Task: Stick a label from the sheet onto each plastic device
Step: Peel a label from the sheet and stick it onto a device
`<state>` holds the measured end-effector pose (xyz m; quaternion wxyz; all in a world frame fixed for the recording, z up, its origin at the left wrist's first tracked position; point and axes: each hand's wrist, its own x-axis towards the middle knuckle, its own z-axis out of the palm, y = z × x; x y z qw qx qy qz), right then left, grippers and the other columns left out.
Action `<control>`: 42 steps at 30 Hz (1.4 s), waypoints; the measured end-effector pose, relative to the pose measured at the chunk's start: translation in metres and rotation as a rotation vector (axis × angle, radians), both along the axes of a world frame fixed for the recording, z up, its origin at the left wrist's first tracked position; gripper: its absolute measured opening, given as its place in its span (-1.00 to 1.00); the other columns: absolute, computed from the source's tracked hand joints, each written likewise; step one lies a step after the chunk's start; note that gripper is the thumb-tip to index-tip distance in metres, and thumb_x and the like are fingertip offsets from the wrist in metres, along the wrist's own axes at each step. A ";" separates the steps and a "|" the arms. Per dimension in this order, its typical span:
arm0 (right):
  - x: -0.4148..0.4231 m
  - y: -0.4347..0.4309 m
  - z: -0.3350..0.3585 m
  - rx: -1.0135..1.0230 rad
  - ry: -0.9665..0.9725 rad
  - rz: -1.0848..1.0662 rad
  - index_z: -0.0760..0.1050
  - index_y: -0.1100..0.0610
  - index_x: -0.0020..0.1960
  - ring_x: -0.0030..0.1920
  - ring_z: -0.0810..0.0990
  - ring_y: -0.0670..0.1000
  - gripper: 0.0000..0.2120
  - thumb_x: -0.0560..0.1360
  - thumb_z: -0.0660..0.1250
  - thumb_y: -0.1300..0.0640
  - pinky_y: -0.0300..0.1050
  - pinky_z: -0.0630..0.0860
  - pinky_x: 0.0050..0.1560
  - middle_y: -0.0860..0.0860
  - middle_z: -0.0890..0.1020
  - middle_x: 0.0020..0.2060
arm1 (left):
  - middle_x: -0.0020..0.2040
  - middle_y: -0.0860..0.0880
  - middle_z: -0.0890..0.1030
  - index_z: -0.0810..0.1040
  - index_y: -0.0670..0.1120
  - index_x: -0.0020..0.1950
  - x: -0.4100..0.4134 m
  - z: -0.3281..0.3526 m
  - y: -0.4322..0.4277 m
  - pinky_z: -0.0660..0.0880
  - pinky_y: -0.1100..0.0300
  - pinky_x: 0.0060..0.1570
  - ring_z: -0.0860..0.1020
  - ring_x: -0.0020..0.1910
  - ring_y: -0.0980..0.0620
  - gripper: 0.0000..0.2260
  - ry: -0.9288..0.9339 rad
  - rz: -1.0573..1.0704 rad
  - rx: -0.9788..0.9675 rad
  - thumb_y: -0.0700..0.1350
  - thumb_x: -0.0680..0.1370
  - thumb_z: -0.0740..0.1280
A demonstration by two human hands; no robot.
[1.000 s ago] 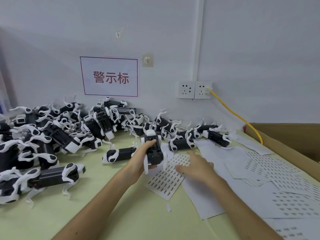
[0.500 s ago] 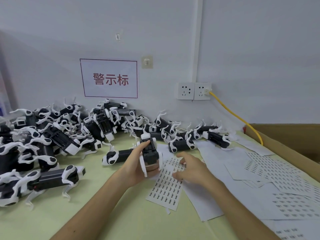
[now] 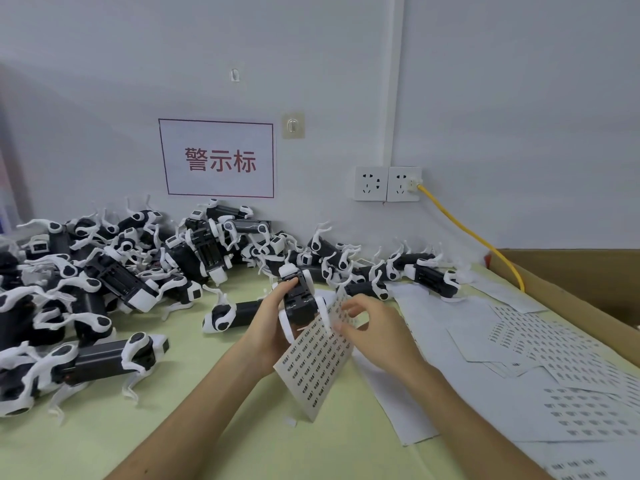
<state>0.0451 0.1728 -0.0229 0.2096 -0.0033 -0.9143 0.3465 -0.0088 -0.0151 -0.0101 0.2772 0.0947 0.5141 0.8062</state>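
Both hands meet at the middle of the head view. The left hand (image 3: 270,327) is curled round a black-and-white toy dog (image 3: 300,301), held nearly upright above the table (image 3: 194,427), with the thumb on its dark body. The right hand (image 3: 381,334) pinches the upper edge of the label sheet (image 3: 317,362), which stands tilted against the toy with its lower corner near the tabletop. Whether a label is already lifted is too small to tell.

The toy looks light and rigid, but its thin white legs seem likely to bend or snap, so the solid body is the place to grip. The sheet is floppy paper and is best steadied near the row being peeled. Labels look tiny, so they probably need a fingertip pinch.

More toy dogs (image 3: 114,271) are heaped to the left, and other sheets (image 3: 519,358) lie to the right.
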 end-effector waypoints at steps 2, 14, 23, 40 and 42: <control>-0.001 0.000 0.000 -0.027 0.054 0.009 0.57 -0.07 0.17 -0.09 0.63 -0.17 -0.72 0.49 0.48 -0.05 -0.21 0.56 -0.12 -0.20 0.61 0.02 | -0.10 -0.16 0.70 0.74 -0.12 -0.17 0.001 0.000 0.000 0.57 0.01 -0.03 0.69 -0.16 -0.15 -0.57 -0.003 0.005 -0.003 0.23 0.51 0.33; -0.004 0.003 0.002 -0.149 0.136 -0.021 0.71 0.04 -0.03 -0.19 0.60 -0.28 -0.90 0.47 0.51 0.07 -0.41 0.50 -0.24 -0.21 0.65 -0.23 | 0.06 -0.19 0.70 0.73 -0.12 0.00 0.015 0.008 0.004 0.56 0.00 0.10 0.68 -0.01 -0.13 -0.58 0.164 -0.016 -0.103 0.21 0.49 0.32; -0.006 0.008 0.001 -0.040 0.141 -0.032 0.73 0.04 -0.17 -0.27 0.57 -0.14 -0.91 0.46 0.52 0.04 -0.27 0.45 -0.28 -0.11 0.65 -0.29 | 0.15 -0.24 0.68 0.63 -0.25 0.23 0.019 0.007 0.008 0.53 0.08 0.10 0.66 0.08 -0.13 -0.54 0.226 -0.063 -0.209 0.10 0.58 0.26; -0.003 0.010 0.006 -0.153 0.142 0.041 0.70 -0.03 -0.24 -0.27 0.63 -0.25 -0.90 0.41 0.55 0.14 -0.41 0.50 -0.27 -0.24 0.67 -0.35 | 0.23 -0.26 0.66 0.67 -0.25 0.21 0.009 0.001 0.008 0.49 -0.06 0.18 0.66 0.14 -0.19 -0.53 0.118 -0.051 -0.121 0.08 0.53 0.31; -0.003 0.009 0.005 -0.170 0.137 0.056 0.72 0.02 -0.20 -0.28 0.63 -0.26 -0.95 0.39 0.57 0.12 -0.42 0.50 -0.27 -0.23 0.67 -0.36 | 0.25 -0.28 0.64 0.67 -0.27 0.21 0.009 0.001 0.007 0.48 -0.06 0.21 0.65 0.14 -0.19 -0.54 0.106 -0.047 -0.089 0.07 0.53 0.32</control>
